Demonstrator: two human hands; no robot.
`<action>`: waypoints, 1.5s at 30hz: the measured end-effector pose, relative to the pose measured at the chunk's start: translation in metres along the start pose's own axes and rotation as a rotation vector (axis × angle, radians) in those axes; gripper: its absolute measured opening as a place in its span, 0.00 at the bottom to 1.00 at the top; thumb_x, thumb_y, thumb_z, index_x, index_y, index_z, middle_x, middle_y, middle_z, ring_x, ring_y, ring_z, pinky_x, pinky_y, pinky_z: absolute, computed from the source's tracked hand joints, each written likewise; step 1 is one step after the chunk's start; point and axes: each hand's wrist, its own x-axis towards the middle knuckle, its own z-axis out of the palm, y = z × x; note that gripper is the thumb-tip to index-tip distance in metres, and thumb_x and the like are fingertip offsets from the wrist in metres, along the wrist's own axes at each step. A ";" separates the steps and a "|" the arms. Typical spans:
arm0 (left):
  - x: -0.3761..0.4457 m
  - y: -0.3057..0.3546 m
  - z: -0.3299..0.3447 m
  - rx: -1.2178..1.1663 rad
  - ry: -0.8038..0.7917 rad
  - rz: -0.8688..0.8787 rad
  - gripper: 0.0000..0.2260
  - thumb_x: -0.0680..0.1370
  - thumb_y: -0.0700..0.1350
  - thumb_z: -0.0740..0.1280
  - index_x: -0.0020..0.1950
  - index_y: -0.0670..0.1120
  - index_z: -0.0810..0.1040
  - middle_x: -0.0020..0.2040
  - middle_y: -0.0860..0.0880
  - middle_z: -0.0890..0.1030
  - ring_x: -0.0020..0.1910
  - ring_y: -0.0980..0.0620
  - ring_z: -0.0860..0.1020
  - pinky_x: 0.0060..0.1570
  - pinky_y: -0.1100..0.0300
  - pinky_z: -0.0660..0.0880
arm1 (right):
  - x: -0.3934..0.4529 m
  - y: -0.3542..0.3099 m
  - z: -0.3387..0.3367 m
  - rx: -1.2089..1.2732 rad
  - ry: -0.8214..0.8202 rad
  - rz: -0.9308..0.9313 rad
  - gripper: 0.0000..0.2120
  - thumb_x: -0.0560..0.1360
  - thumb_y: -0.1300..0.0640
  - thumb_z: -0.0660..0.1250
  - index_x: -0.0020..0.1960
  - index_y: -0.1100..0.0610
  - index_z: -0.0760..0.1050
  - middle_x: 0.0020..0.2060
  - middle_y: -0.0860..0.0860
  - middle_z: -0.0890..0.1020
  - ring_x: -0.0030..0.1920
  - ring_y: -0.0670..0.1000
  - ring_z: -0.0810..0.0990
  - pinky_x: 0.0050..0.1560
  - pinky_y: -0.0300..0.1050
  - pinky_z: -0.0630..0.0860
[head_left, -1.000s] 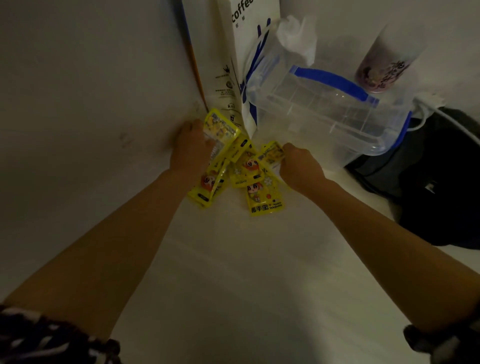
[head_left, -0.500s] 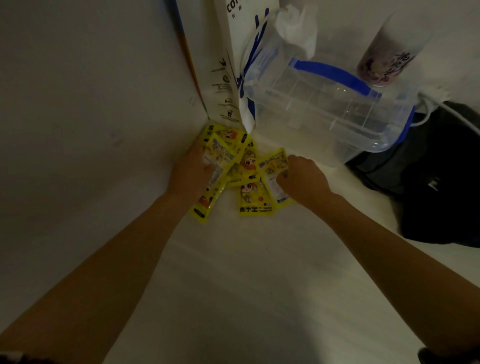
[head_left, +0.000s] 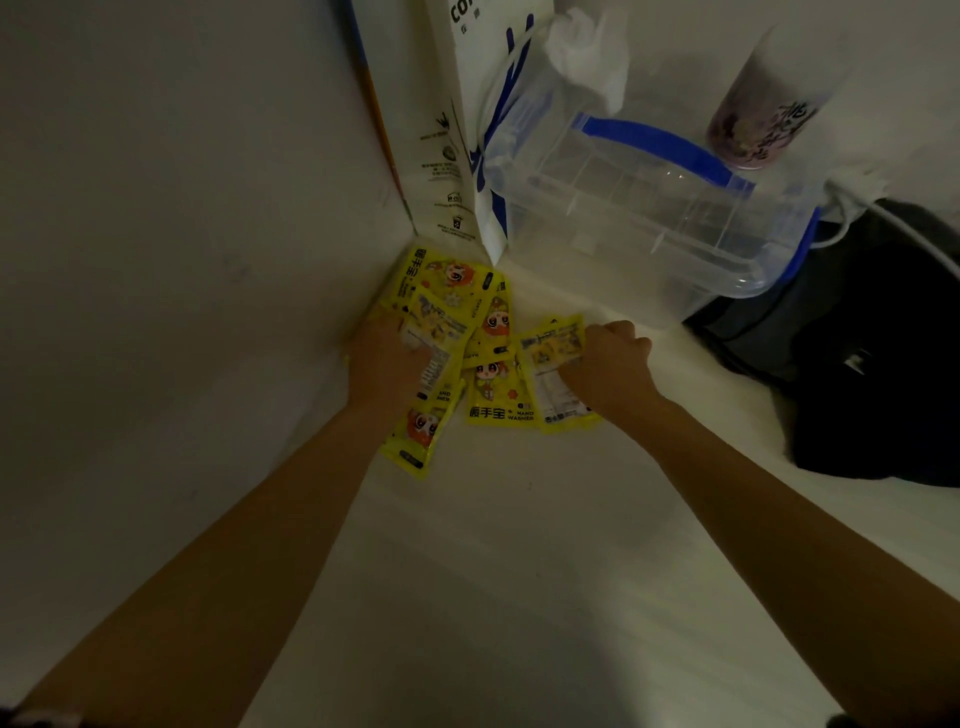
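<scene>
The yellow packets lie in a loose, overlapping heap right in the corner where the white surface meets the wall. The front packet is face up, its long axis running straight away from you, with the "HAND WARMER" print readable from your side. The slanted packet runs from near-left to far-right, partly under your left wrist. At the back, one packet lies crosswise against the corner.

Your right hand has its fingers curled, and its grip pinches the right edge of the turned-over packet, which lies back side up with its long axis pointing nearly away from you. Your left hand rests on the left side of the heap; its fingers are hidden behind a packet, so you cannot tell whether that grip is spread or pinching.

The light is dim. Just behind the heap a paper coffee bag stands against the wall, and a clear plastic box with a blue handle sits beside it, close to your right hand. A cup stands behind the box, and a black bag lies to the right, with a white cable above it.
</scene>
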 end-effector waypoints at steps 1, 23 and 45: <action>0.000 0.001 0.001 0.005 0.003 -0.007 0.11 0.71 0.44 0.72 0.51 0.43 0.78 0.52 0.42 0.80 0.50 0.42 0.79 0.48 0.42 0.78 | 0.000 -0.002 -0.001 0.023 -0.004 0.011 0.07 0.73 0.59 0.63 0.49 0.59 0.68 0.58 0.60 0.71 0.60 0.62 0.67 0.49 0.49 0.63; -0.068 -0.034 -0.031 -0.381 0.083 -0.216 0.10 0.70 0.43 0.74 0.50 0.46 0.80 0.46 0.46 0.83 0.45 0.44 0.82 0.47 0.43 0.80 | -0.052 0.018 -0.022 0.658 0.031 0.167 0.13 0.75 0.64 0.64 0.59 0.60 0.71 0.49 0.55 0.79 0.46 0.56 0.79 0.39 0.47 0.78; -0.065 -0.039 -0.034 -0.117 -0.133 -0.116 0.16 0.64 0.50 0.75 0.46 0.42 0.81 0.44 0.42 0.82 0.42 0.43 0.81 0.40 0.47 0.80 | -0.072 -0.018 0.016 0.928 -0.135 0.322 0.12 0.73 0.66 0.63 0.54 0.58 0.78 0.51 0.59 0.82 0.51 0.61 0.81 0.55 0.64 0.78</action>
